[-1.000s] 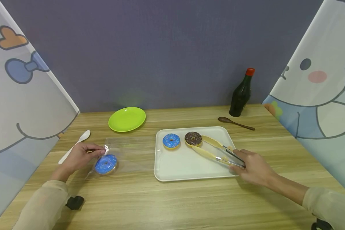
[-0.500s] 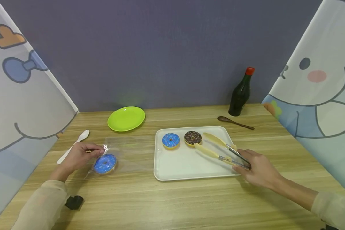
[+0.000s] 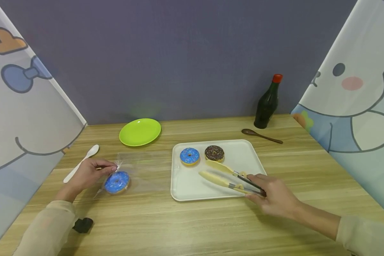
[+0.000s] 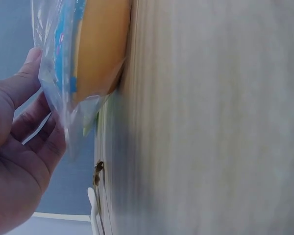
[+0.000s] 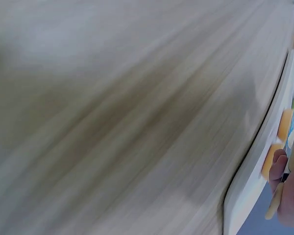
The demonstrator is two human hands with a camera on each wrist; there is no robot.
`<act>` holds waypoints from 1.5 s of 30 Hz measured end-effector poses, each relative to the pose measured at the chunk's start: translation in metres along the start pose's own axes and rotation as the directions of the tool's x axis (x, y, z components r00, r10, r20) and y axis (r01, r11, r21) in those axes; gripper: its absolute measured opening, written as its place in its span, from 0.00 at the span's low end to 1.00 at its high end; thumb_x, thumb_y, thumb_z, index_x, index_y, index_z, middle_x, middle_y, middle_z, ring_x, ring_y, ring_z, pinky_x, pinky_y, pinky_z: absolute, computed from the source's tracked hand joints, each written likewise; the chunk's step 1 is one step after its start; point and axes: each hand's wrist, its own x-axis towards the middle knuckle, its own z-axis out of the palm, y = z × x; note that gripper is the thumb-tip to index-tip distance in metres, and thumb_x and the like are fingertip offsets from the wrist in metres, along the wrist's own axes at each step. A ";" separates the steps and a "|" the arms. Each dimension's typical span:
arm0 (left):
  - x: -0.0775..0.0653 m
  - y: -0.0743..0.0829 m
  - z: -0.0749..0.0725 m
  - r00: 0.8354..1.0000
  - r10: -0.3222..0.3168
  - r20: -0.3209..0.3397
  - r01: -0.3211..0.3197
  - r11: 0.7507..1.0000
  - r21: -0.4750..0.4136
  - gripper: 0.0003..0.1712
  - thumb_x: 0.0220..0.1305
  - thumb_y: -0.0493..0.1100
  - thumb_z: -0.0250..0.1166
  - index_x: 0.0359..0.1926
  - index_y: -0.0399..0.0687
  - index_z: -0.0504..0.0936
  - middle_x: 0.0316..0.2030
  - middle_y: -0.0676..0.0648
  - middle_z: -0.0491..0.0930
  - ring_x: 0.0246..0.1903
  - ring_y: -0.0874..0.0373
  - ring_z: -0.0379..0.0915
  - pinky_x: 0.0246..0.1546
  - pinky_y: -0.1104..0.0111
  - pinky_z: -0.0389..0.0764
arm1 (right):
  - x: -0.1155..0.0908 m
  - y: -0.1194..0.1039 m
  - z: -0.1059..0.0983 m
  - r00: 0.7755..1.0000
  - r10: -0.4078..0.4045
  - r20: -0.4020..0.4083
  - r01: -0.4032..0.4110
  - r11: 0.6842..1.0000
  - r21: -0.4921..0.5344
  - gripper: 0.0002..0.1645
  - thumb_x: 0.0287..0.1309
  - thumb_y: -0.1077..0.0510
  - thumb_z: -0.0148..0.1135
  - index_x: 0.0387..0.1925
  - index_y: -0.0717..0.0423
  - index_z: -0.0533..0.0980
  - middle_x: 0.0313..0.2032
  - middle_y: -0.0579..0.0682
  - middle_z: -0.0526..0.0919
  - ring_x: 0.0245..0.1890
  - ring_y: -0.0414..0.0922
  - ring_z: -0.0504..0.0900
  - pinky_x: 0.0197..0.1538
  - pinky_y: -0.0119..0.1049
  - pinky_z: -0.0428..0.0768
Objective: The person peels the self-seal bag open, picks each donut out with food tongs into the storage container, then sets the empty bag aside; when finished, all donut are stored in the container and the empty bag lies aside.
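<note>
My left hand [image 3: 91,173] pinches the clear plastic bag [image 3: 147,170], blue-frosted donut [image 3: 116,185] inside, on the table [image 3: 166,227]. Right hand [image 3: 275,196] grips the tongs [image 3: 223,182], tips apart over the white tray [image 3: 185,185], right by the chocolate donut [image 3: 214,153]; can't tell if they're touching. Imo: light, even squeeze, tips level, bag held steady.

The donut [image 3: 116,185] in the colourless bag [image 3: 144,174] is bright blue with pale sprinkles, over an orange-yellow base. On the white tray [image 3: 192,186], the blue donut [image 3: 189,160] bears the same speckling; the brown donut [image 3: 210,155] has light flecks (both show yellow lower edges). The tongs [image 3: 218,180] have pale yellow ends and silver and dark handles. The plate [image 3: 140,132] is lime green, the bottle [image 3: 266,110] dark with a red cap [image 3: 277,78], the table [image 3: 195,227] streaked yellowish-brown.
</note>
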 end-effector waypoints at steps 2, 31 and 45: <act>0.000 0.001 0.000 1.000 -0.001 0.001 0.001 1.000 -0.007 0.04 0.55 0.31 0.69 0.33 0.33 0.86 0.30 0.43 0.84 0.29 0.68 0.78 0.27 0.75 0.78 | 0.005 -0.004 0.005 1.000 -0.006 0.015 0.006 1.000 0.005 0.29 0.43 0.57 0.75 0.48 0.68 0.78 0.35 0.48 0.81 0.19 0.28 0.62 0.20 0.18 0.61; -0.001 0.001 0.000 1.000 -0.002 0.000 0.002 1.000 0.021 0.03 0.54 0.28 0.68 0.32 0.32 0.86 0.29 0.42 0.83 0.29 0.68 0.76 0.27 0.76 0.77 | 0.090 -0.054 0.062 0.973 -0.060 0.223 0.054 0.998 0.034 0.27 0.52 0.50 0.68 0.50 0.63 0.77 0.36 0.50 0.82 0.32 0.41 0.79 0.35 0.38 0.79; 0.000 0.003 0.000 1.000 0.000 0.003 0.000 1.000 0.020 0.03 0.54 0.30 0.69 0.32 0.34 0.86 0.29 0.46 0.84 0.28 0.67 0.76 0.26 0.75 0.77 | 0.126 -0.066 0.080 0.948 -0.123 0.295 0.129 0.992 -0.002 0.29 0.53 0.46 0.66 0.52 0.62 0.77 0.49 0.54 0.81 0.38 0.46 0.83 0.36 0.38 0.80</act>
